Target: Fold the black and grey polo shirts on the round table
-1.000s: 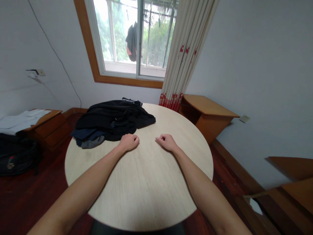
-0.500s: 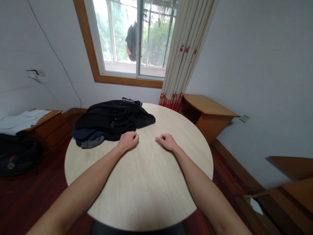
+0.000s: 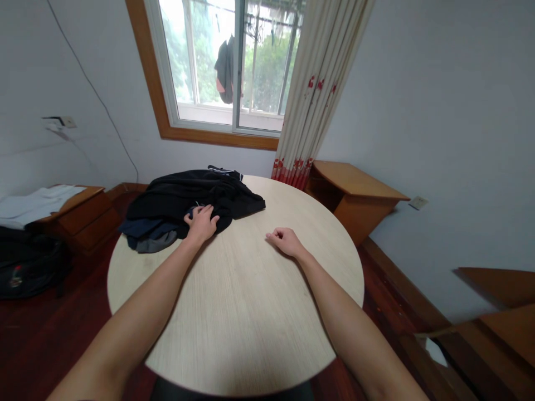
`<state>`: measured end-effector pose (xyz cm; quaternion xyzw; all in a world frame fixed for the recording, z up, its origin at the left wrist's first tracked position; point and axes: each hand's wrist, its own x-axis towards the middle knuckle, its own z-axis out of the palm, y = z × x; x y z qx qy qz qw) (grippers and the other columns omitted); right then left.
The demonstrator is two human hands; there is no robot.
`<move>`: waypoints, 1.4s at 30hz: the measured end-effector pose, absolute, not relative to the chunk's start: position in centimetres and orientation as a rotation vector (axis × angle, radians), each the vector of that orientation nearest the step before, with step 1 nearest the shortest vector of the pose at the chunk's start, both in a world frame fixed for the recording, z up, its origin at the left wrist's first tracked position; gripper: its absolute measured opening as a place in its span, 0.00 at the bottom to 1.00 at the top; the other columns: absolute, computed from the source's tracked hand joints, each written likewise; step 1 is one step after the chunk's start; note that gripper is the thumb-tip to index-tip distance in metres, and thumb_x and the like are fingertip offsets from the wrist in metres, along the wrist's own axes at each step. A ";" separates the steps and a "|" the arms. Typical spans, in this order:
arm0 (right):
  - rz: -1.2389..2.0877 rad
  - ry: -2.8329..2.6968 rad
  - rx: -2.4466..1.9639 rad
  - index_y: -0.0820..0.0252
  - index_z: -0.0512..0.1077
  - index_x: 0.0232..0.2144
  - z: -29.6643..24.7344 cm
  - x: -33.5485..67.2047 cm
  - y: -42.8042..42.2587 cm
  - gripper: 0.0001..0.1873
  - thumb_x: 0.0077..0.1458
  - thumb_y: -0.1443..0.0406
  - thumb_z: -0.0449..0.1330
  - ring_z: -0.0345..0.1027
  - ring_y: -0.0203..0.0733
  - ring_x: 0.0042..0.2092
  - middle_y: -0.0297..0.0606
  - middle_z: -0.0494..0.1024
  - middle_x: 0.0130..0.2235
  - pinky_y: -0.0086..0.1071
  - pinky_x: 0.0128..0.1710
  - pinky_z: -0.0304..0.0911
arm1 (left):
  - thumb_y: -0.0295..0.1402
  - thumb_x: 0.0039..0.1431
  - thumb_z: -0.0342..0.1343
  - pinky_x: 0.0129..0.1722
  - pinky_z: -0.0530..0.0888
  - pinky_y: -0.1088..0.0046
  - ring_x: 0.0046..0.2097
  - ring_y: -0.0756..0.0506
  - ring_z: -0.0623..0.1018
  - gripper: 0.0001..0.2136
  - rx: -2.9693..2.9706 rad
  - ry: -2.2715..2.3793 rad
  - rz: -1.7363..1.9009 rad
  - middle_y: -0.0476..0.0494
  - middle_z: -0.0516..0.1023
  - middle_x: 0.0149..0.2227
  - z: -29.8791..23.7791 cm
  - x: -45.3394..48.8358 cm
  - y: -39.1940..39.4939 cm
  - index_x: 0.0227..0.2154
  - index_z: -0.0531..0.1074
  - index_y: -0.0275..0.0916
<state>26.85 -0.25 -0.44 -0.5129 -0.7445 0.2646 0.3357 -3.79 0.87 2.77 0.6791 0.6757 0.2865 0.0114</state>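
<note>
- I have the left hand over the near side of the black pile, with its fingers spread apart. The tips look like they touch the cloth, but I see no pinch.
- The pile sits on the far left of the round table. Blue cloth and grey cloth poke out at its near left edge.
- To do this well, I think I should feel for one edge and pinch only that piece. The dark bits blend together, so it would be easy to grab two.
- I would close the fingers softly and lift slowly, so the rest does not slide along or fall off the left side.
- The right hand rests on the table, right of the pile and well apart from it. It is curled up loosely, and I see nothing in it. It could help hold the cloth if a piece sticks.
- Half a second ago, the left hand was curled up by the pile's near right edge. Now it is farther left, on the cloth, and its fingers are spread.
- The right hand has stayed put. The pile looks nearly the same as it did then.
</note>
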 end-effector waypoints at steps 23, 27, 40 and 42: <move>0.345 -1.881 -1.345 0.60 0.76 0.32 0.8 26.3 -0.5 0.11 0.59 0.62 0.54 0.69 0.45 0.38 0.40 0.78 0.34 0.34 0.39 0.63 | 0.45 0.48 0.70 0.65 0.58 0.50 0.70 0.31 0.54 0.51 2.485 1.559 1.133 0.29 0.49 0.72 3.9 0.4 -3.9 0.70 0.47 0.40; 0.796 -1.871 -0.988 0.60 0.74 0.27 2.1 24.6 -2.8 0.15 0.56 0.54 0.61 0.65 0.40 0.29 0.34 0.73 0.26 0.31 0.29 0.60 | 0.45 0.39 0.74 0.63 0.61 0.50 0.68 0.29 0.59 0.61 2.479 1.416 0.939 0.26 0.48 0.72 2.8 1.4 -4.1 0.71 0.41 0.41; 0.995 -2.097 -0.901 0.57 0.73 0.55 1.9 27.4 -2.2 0.38 0.39 0.60 0.72 0.67 0.55 0.57 0.46 0.74 0.57 0.51 0.61 0.59 | 0.57 0.52 0.61 0.48 0.77 0.62 0.45 0.37 0.80 0.28 1.532 0.979 1.360 0.36 0.83 0.43 5.0 4.0 -6.6 0.41 0.78 0.33; 1.082 -2.052 -0.922 0.60 0.77 0.48 1.3 26.9 -2.3 0.33 0.35 0.60 0.74 0.72 0.53 0.49 0.43 0.79 0.49 0.49 0.57 0.63 | 0.59 0.48 0.63 0.50 0.77 0.61 0.49 0.36 0.80 0.32 1.333 0.941 1.488 0.36 0.82 0.46 5.6 4.0 -6.5 0.43 0.77 0.34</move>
